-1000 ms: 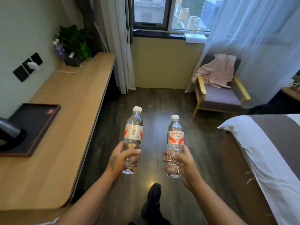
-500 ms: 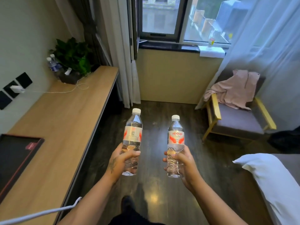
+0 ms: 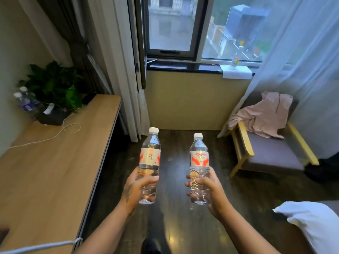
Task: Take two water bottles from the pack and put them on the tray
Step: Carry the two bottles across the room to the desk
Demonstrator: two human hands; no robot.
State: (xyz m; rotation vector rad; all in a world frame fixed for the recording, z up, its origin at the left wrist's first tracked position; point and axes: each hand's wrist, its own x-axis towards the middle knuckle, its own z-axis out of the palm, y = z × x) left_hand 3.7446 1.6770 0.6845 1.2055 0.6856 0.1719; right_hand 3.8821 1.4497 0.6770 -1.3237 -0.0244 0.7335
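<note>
I hold two clear water bottles upright over the dark floor, each with a white cap and a red and white label. My left hand (image 3: 136, 187) grips the lower half of the left bottle (image 3: 150, 156). My right hand (image 3: 209, 187) grips the lower half of the right bottle (image 3: 199, 158). Both bottles are level with each other, about a hand's width apart. Only a dark corner of the black tray (image 3: 3, 232) shows at the left frame edge on the desk. The pack is out of view.
A long wooden desk (image 3: 55, 162) runs along the left wall, with a potted plant (image 3: 55, 88), two other bottles (image 3: 23, 99) and a white cable at its far end. An armchair (image 3: 271, 153) with a pink cloth stands right. A bed corner (image 3: 311, 222) shows at lower right.
The view has tilted up and moved forward along the desk: the tray has slid almost out of frame at the lower left. Both hands keep the bottles in the same hold.
</note>
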